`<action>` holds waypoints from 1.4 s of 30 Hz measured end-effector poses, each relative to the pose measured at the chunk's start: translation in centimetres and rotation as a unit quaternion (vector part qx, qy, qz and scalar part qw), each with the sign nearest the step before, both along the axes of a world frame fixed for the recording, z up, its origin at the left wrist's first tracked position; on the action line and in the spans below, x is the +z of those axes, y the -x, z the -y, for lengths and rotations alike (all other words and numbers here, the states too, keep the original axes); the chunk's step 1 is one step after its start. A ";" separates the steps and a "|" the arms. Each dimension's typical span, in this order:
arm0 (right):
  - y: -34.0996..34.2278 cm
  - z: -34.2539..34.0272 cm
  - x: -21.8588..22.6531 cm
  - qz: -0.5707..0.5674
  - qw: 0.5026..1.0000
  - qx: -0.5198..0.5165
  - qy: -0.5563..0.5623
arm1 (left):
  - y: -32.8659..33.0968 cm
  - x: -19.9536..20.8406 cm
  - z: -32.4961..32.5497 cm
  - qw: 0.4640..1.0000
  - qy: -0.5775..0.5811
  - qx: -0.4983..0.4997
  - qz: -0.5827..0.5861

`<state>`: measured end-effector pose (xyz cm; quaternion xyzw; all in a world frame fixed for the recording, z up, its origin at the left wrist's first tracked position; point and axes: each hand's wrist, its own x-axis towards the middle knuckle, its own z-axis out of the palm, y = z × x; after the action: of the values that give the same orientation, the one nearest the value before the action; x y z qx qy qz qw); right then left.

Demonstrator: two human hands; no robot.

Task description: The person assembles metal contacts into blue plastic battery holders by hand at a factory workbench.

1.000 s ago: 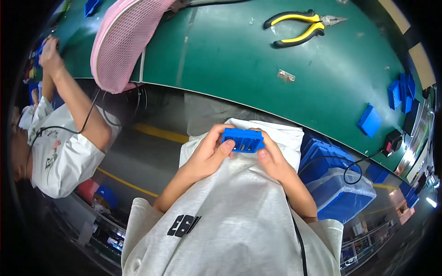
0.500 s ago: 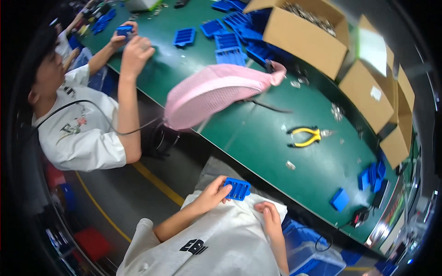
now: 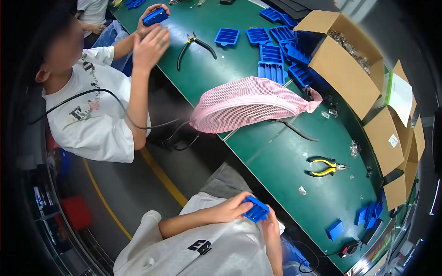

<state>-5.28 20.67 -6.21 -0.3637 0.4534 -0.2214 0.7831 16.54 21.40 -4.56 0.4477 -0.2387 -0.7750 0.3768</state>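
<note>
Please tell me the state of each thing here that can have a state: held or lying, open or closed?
Blue plastic part: held in both hands, left hand, right hand.
Yellow-handled pliers: lying on the green table, untouched.
Black-handled pliers: lying, handles spread.
Cardboard box: open.

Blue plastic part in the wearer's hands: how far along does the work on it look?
Done: several blue trays lie on the green bench. In hand: left hand and right hand grip one blue part over the lap. Left: yellow-handled pliers lie untouched; more blue pieces wait at the edge.
</note>
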 end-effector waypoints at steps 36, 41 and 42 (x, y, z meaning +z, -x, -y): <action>0.2 0.9 -0.6 0.048 0.980 -0.190 -0.041 | 6.9 -1.1 2.9 0.994 -0.018 -0.071 0.086; -0.1 1.1 -0.5 0.042 0.978 -0.204 -0.003 | 6.9 -1.6 2.6 0.988 0.034 -0.077 0.128; 0.0 1.0 -0.4 0.042 0.978 -0.204 -0.006 | 6.9 -1.2 2.8 0.989 0.027 -0.077 0.126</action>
<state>-5.29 19.63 -6.60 -0.2489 0.4861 -0.3891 0.7419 9.60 18.56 -5.74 0.5117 -0.3384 -0.7325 0.2950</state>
